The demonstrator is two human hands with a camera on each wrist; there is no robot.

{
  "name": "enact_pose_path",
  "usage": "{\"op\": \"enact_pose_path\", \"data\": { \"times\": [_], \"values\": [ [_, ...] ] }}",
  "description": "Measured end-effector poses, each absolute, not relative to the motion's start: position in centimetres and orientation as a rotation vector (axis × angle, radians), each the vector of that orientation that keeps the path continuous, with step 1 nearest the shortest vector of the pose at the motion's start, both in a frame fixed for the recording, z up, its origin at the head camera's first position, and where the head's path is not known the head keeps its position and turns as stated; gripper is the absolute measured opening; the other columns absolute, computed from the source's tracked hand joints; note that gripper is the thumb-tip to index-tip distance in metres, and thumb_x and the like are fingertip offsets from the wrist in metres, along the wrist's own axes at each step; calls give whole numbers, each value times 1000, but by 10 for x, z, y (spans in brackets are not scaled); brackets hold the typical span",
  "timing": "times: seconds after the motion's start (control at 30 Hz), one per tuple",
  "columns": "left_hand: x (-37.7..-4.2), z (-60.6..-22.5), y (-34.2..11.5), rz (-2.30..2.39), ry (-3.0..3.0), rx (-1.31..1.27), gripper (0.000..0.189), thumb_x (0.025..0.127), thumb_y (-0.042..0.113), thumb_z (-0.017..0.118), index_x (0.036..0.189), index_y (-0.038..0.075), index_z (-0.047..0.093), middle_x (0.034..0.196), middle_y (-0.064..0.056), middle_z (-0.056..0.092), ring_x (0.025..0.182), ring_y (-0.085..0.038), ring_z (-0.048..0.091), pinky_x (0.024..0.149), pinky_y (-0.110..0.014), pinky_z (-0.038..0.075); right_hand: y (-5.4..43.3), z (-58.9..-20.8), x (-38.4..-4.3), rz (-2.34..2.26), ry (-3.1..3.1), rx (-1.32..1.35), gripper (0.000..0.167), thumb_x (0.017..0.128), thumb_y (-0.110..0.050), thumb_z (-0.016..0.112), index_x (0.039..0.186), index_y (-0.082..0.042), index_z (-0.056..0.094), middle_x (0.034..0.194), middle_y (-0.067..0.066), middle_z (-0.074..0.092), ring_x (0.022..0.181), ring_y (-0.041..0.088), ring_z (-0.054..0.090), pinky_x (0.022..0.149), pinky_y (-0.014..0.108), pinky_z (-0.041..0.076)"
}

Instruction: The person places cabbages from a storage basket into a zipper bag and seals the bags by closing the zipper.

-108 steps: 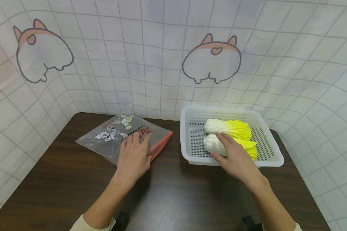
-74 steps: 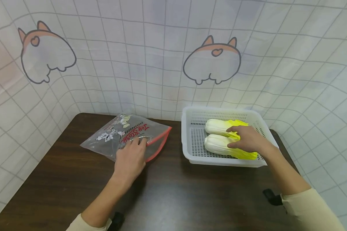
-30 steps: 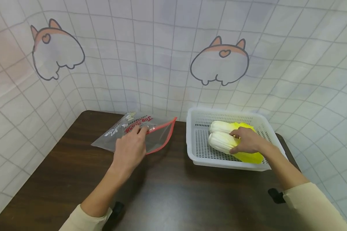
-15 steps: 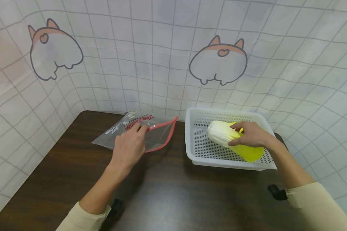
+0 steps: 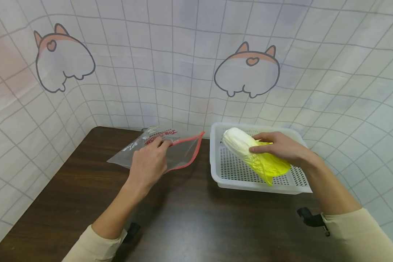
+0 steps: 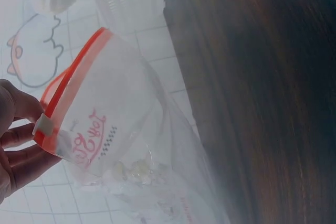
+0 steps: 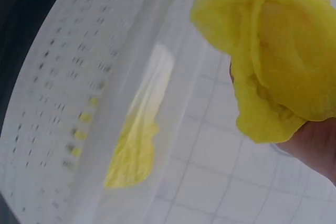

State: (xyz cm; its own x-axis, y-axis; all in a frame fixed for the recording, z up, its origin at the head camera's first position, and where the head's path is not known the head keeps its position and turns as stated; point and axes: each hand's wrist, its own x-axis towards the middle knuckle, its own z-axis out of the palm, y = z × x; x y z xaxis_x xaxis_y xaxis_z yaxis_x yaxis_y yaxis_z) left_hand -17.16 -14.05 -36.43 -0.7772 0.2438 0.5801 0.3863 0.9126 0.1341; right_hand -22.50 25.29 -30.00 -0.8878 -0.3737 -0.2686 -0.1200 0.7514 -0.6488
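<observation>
I see the right hand [image 5: 279, 146] grips one napa cabbage [image 5: 255, 160] above the white basket [image 5: 239, 185]; at left, the left hand [image 5: 148, 162] pinches the slider bag [image 5: 183, 154] (its mouth is parted).

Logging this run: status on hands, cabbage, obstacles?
Left hand pinching bag by red edge. Right hand holding cabbage above white basket. Possibly in the way: basket's left rim.

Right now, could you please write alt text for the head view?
A right hand holds a white and yellow cabbage over a white perforated plastic basket; the left hand grips a clear, red-edged plastic bag.
</observation>
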Motion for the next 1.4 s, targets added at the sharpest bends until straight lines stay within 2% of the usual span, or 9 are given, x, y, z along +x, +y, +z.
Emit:
{"op": "enact_pose_path", "data": {
  "times": [0.13,0.33,0.6,0.83,1.1,1.4],
  "values": [
    [-174,-365,-140,-337,-2462,-469,32,84,-6,62,110,10,75,93,-5,66,59,-35,65,41,-47,46,243,-294,-221,-1112,2356,-328,66,98,-37,67,155,-13,46,132,19,59,80,26,68,70,29,56],
    [-176,-365,-139,-332,-2404,-504,29,83,-5,62,106,8,76,89,-5,65,57,-33,64,40,-45,45,219,-292,-212,-1260,2125,-317,56,100,-28,62,151,-9,47,116,18,61,77,26,69,67,30,59],
    [-177,-364,-138,-338,-2354,-529,26,85,-3,65,106,8,77,92,-6,68,61,-28,65,39,-40,44,181,-298,-209,-1333,1966,-233,61,100,-28,62,155,-11,42,120,16,59,79,22,70,72,29,60],
    [-173,-367,-138,-326,-2320,-550,25,85,-2,67,106,8,77,91,-7,67,56,-22,59,39,-33,40,151,-312,-214,-1337,1894,-237,57,100,-28,63,150,-9,44,113,14,62,82,23,69,72,30,59],
    [-175,-369,-138,-352,-2289,-537,12,94,7,69,102,7,78,91,-9,70,64,-27,67,43,-40,49,128,-318,-214,-1337,1847,-223,56,101,-35,65,146,-5,49,101,13,68,80,24,73,71,35,62],
    [-179,-366,-137,-379,-2301,-558,10,95,11,73,102,7,78,92,-8,70,67,-26,68,50,-41,54,112,-326,-216,-1430,1772,-200,53,101,-30,66,145,-5,50,101,12,69,82,23,73,74,34,62]
  ]
}}
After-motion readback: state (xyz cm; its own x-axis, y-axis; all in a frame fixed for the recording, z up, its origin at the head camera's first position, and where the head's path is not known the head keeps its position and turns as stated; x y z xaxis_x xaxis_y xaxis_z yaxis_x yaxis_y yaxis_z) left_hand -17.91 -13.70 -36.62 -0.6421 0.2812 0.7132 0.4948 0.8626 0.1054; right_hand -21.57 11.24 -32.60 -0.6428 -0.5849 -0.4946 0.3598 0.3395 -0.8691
